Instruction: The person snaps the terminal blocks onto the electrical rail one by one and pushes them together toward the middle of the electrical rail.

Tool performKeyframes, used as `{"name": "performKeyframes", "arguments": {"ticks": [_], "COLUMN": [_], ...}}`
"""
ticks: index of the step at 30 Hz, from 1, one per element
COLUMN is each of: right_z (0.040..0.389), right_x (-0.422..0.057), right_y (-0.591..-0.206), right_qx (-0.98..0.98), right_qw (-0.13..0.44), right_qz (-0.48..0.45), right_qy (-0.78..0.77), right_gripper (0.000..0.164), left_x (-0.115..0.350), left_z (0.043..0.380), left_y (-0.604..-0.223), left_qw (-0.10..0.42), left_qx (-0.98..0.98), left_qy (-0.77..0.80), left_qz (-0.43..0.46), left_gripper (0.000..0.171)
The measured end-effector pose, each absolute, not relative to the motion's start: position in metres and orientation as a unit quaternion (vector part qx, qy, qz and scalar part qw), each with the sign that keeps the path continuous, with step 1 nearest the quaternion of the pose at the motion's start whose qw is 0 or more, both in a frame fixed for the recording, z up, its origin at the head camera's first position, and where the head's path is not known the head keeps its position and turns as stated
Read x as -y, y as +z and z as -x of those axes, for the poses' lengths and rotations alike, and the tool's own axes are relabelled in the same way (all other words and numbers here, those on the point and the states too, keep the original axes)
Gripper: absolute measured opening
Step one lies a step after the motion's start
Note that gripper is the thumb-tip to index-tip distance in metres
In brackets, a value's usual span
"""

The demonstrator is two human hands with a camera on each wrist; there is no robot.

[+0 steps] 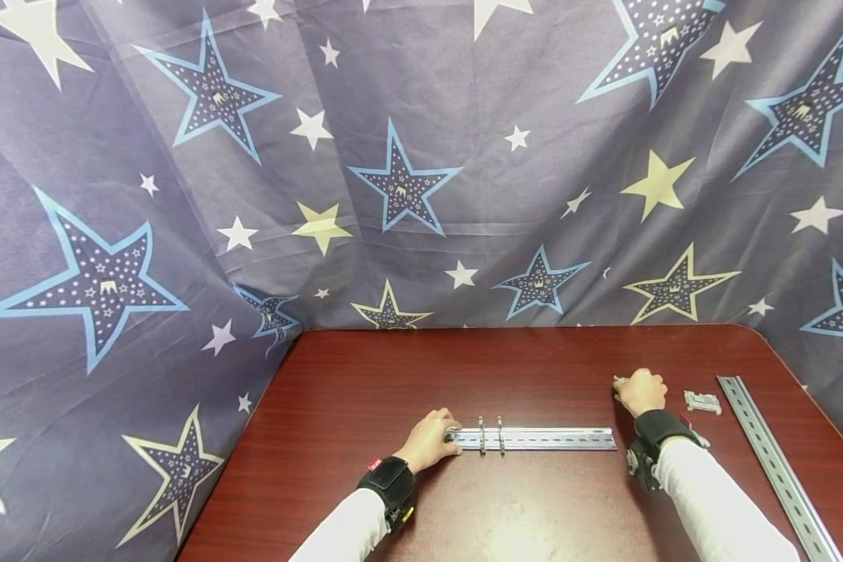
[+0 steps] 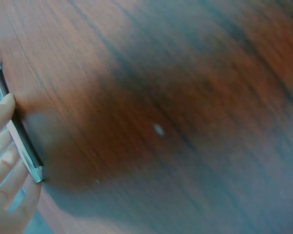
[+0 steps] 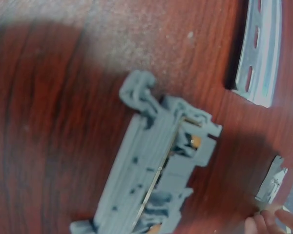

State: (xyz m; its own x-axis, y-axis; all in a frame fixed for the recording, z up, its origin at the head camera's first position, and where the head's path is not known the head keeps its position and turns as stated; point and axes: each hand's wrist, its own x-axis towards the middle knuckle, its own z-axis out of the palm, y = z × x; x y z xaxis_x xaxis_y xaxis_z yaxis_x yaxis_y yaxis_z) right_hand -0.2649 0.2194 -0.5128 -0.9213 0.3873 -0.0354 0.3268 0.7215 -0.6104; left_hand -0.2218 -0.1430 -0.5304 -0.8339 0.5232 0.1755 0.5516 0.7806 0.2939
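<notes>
My left hand [image 1: 430, 442] grips the left end of a slotted metal DIN rail [image 1: 562, 439], which lies crosswise on the table. In the left wrist view the fingers [image 2: 5, 175] lie along the rail end [image 2: 27, 151]. Two narrow grey terminal blocks [image 1: 492, 435] sit upright across the rail, near that hand. Beyond the rail's right end, my right hand [image 1: 642, 392] pinches a small grey terminal block [image 3: 272, 183] at its fingertips. Close to the right wrist camera, another grey terminal block [image 3: 151, 161] with orange parts shows large.
To the right of the right hand lies a loose terminal block [image 1: 702, 402]. A second, longer slotted rail [image 1: 780, 468] runs along the table's right side. The reddish-brown table [image 1: 393, 359] ends at a star-patterned cloth [image 1: 464, 195] hanging behind it.
</notes>
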Motion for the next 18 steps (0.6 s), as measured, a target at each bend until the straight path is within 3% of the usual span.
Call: {"name": "performKeyframes", "arguments": {"ticks": [18], "right_z": [0.264], "right_x": [-0.2215], "right_y": [-0.5169], "right_qx": [0.939], "right_qw": [0.058], "right_qz": [0.159], "right_qy": [0.3], "right_gripper": [0.037], "left_x": [0.1422], "left_z": [0.2209], "left_y": [-0.529], "left_qw": [0.042], "left_qx": [0.943], "left_qy": [-0.168], "left_qz": [0.286], "left_gripper": [0.032]}}
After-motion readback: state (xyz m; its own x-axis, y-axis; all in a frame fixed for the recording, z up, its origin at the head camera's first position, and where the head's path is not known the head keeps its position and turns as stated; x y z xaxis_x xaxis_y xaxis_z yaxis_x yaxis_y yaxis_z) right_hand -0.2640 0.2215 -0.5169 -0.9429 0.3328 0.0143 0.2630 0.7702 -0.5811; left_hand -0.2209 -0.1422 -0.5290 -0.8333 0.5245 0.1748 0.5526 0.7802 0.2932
